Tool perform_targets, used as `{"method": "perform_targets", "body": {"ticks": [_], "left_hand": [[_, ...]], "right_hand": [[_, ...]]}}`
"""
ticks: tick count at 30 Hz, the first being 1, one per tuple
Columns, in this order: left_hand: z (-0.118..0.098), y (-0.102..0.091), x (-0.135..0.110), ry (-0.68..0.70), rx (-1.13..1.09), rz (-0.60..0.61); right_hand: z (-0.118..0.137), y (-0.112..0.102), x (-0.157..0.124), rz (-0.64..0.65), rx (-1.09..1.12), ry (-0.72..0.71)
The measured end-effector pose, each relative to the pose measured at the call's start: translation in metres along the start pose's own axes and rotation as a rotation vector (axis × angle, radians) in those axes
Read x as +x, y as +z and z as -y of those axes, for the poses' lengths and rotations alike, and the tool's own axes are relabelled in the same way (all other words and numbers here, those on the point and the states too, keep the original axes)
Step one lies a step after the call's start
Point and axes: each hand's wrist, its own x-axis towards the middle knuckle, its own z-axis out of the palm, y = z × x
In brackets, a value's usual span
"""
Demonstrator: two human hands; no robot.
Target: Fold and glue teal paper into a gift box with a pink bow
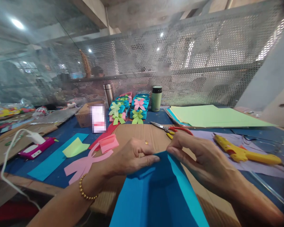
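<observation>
A long blue paper sheet (156, 195) with lengthwise creases runs from the bottom of the view up to both hands. My left hand (139, 156) pinches its far edge, thumb on top and fingers curled behind. At the far right corner, my right hand (194, 154) grips the same sheet between thumb and fingertips. Beneath lies a brown cardboard sheet (130, 134). Left of my left hand are pink paper cut-outs (85, 165), a folded pink piece (108, 143) and a light green slip (76, 147) on a blue strip (54, 160). Scissors (159, 126) lie just beyond my right hand.
Yellow glue gun (243, 153) rests on lilac paper at right. Behind stand small paper baskets with flowers (138, 108), a steel flask (108, 94), a green tumbler (156, 99) and a cardboard box (84, 115). Green sheets (210, 116) are stacked back right; a magenta power strip (36, 150) sits left.
</observation>
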Motion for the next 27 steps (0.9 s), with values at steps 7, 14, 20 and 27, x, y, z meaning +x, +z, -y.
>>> {"method": "perform_targets", "body": {"ticks": [7, 14, 20, 27], "left_hand": [[0.001, -0.009, -0.001, -0.018, -0.003, -0.093], [0.003, -0.013, -0.004, -0.058, -0.051, -0.142], [0.002, -0.013, -0.004, -0.067, -0.078, -0.150], [0.004, -0.014, 0.000, -0.024, -0.089, -0.147]], "right_hand": [[0.000, -0.004, 0.000, 0.085, 0.095, 0.108], [-0.002, 0.001, 0.001, 0.072, 0.126, 0.117], [-0.002, -0.001, 0.002, 0.091, 0.204, 0.142], [-0.007, -0.004, 0.002, 0.170, 0.270, 0.196]]}}
